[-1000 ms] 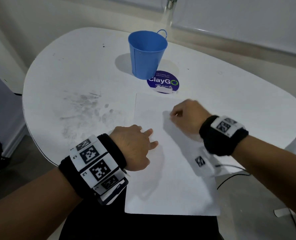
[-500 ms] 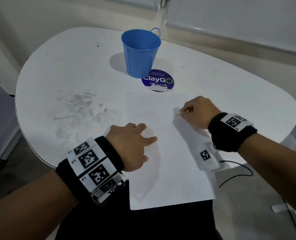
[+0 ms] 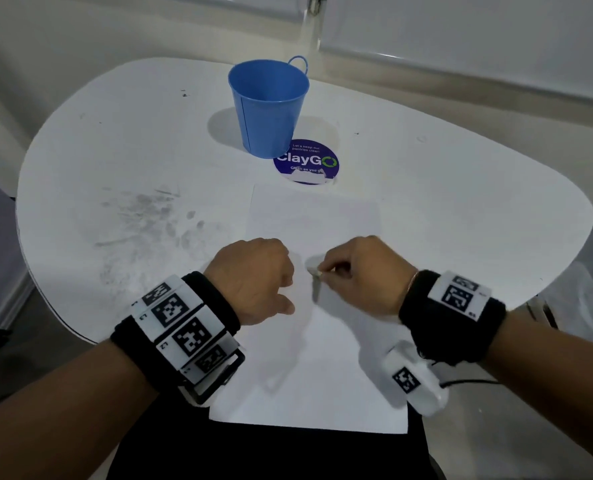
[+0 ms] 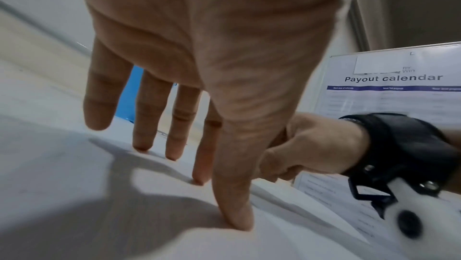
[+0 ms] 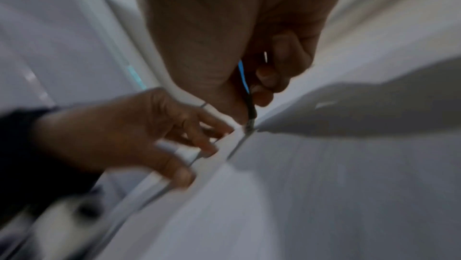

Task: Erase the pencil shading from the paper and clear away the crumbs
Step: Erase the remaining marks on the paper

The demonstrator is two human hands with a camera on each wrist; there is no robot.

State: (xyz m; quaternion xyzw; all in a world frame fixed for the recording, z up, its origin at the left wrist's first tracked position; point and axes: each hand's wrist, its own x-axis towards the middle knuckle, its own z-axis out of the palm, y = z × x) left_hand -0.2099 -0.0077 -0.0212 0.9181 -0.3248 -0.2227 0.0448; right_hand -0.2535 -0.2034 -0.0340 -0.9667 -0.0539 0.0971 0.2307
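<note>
White and rounded, the table (image 3: pixel 461 188) carries a sheet of paper (image 3: pixel 315 375) at its 6 o'clock edge, with a blue bucket (image 3: pixel 269 109) toward 12 o'clock standing partly on a round purple sticker (image 3: pixel 308 162), and grey smudges (image 3: pixel 139 223) at about 9 o'clock. On the paper's left side the left hand (image 3: pixel 253 275) presses down with its fingers (image 4: pixel 174 126) straight and spread. Just beside it at 3 o'clock, the right hand (image 3: pixel 360 268) has its fingers curled, pinching a small pale eraser (image 3: pixel 315 270) against the sheet near its middle.
</note>
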